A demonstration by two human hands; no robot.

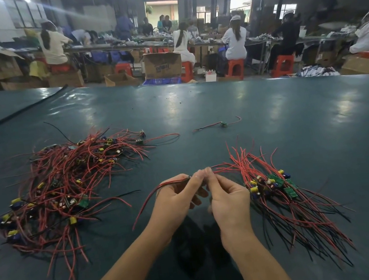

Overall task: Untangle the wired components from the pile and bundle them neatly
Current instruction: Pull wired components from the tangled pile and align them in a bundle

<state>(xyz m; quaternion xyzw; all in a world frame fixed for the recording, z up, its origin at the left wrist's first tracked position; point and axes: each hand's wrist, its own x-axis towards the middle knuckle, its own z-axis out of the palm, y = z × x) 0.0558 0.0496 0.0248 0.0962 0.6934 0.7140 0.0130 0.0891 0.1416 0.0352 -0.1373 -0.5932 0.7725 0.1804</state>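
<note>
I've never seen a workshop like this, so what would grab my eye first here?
The sprawling tangled pile of red and black wires with small parts, on the left of the green table. At centre the left hand and right hand pinch one wired component between their fingers. Just right of them lies a tidier bundle, its wires roughly aligned.

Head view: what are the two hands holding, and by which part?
One wired component, pinched between the fingertips of the left hand and right hand near its middle; its red wire hangs free to the left.
</note>
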